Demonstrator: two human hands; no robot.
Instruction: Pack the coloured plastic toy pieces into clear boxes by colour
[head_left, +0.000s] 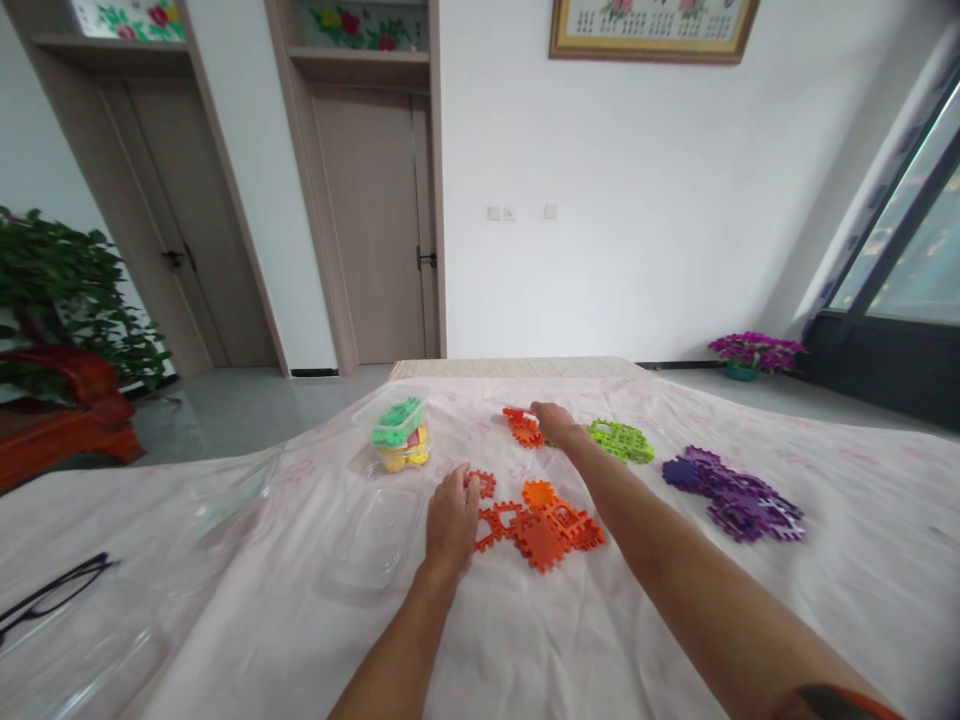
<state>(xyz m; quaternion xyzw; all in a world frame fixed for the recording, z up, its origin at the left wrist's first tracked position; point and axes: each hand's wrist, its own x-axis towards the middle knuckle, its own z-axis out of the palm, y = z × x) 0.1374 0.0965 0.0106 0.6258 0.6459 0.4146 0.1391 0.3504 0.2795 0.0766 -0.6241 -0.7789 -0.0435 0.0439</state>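
Observation:
My left hand (452,518) rests palm down on the pale cloth, fingers loosely curled, its tips touching an orange puzzle tile (482,484). Just to its right lies a cluster of orange tiles (546,527). My right hand (553,419) is stretched far forward and closes on a small pile of orange tiles (523,427) at the far side. Beside that hand sits a pile of light green tiles (621,440). A heap of purple tiles (731,493) lies further right.
A clear tub (400,433) holding green and yellow tiles stands at the far left of the cloth, with an empty clear lid (371,537) nearer. Black glasses (52,593) lie at the left edge. Doors, a plant and a red wooden chair stand beyond.

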